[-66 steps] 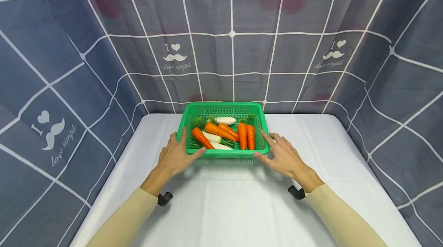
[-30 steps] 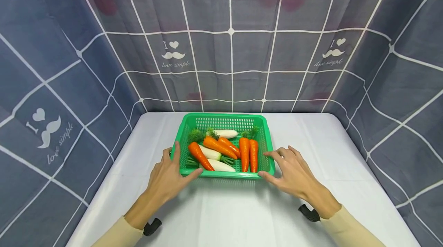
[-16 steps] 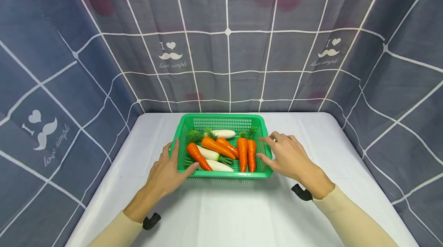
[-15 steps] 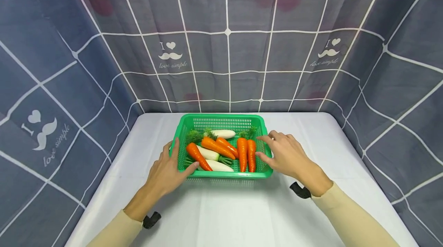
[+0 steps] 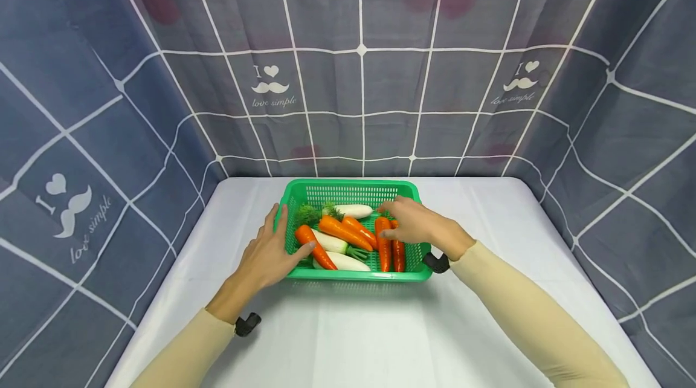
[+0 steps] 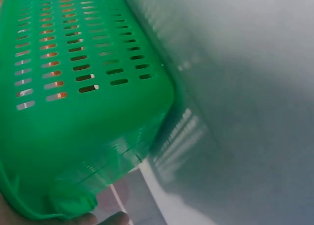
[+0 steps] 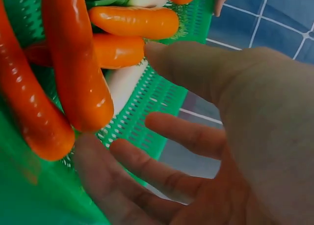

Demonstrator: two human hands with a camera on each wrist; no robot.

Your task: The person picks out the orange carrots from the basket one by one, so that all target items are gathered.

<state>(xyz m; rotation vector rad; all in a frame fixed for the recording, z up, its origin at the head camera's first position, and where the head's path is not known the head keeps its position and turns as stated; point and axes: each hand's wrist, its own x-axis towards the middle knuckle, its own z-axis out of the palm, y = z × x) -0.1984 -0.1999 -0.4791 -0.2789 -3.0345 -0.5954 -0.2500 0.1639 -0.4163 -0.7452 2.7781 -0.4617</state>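
Observation:
A green plastic basket (image 5: 348,275) holds several carrots and white radishes. My left hand (image 5: 266,255) rests against its left side with fingers extended and the thumb over the near left corner, beside a carrot (image 5: 315,247). Over the right part of the basket is my right hand (image 5: 417,223), above the upper ends of two upright-lying carrots (image 5: 383,252). In the right wrist view, my right hand's fingers are spread, with one fingertip close to the end of a carrot (image 7: 78,63) and nothing gripped. White radishes (image 5: 356,211) lie at the back and front.
The basket stands on a table with a white cloth (image 5: 348,327). A dark checked curtain (image 5: 391,86) with white lines rises behind and on both sides. In the left wrist view, the slotted basket wall (image 6: 88,122) fills the left half.
The basket came nearer to me, then stopped. My right hand left the right rim and moved inward over the two right-hand carrots. My left hand shifted slightly forward along the left side.

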